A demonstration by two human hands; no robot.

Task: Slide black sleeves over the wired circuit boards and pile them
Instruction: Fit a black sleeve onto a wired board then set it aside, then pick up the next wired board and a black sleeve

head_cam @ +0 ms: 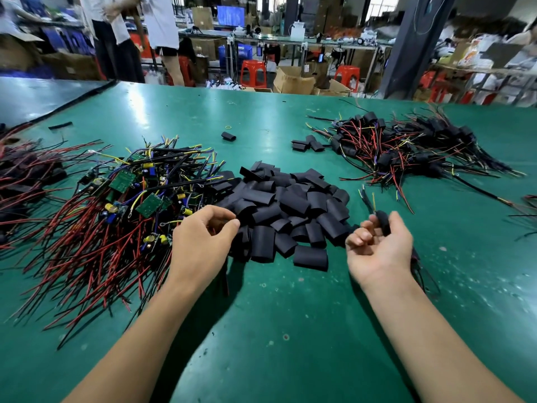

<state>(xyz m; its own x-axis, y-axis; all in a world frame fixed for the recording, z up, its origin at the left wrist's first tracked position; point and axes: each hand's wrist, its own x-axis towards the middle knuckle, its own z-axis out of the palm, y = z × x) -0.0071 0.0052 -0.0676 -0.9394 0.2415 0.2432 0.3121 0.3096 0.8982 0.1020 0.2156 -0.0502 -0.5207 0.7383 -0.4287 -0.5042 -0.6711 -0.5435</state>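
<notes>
Unsleeved boards: light, leads tangled, heaped at left of tabletop. Left hand curled at edge of loose sleeves; cannot tell if its fingers hold anything. Sleeves likely soft and easily flattened, so take by an open end. Right hand: fingers pinch sleeved board. Finished pile far right.

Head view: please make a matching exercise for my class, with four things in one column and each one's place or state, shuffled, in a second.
Column one
1. bare wired boards
2. loose black sleeves
3. sleeved boards pile
4. right hand

Column two
A. lies right of and beyond the sleeves
B. holds one sleeved board
C. heaped in the centre
D. piled just left of the sleeves

Pairs: 1-D, 2-C, 3-A, 4-B
</notes>
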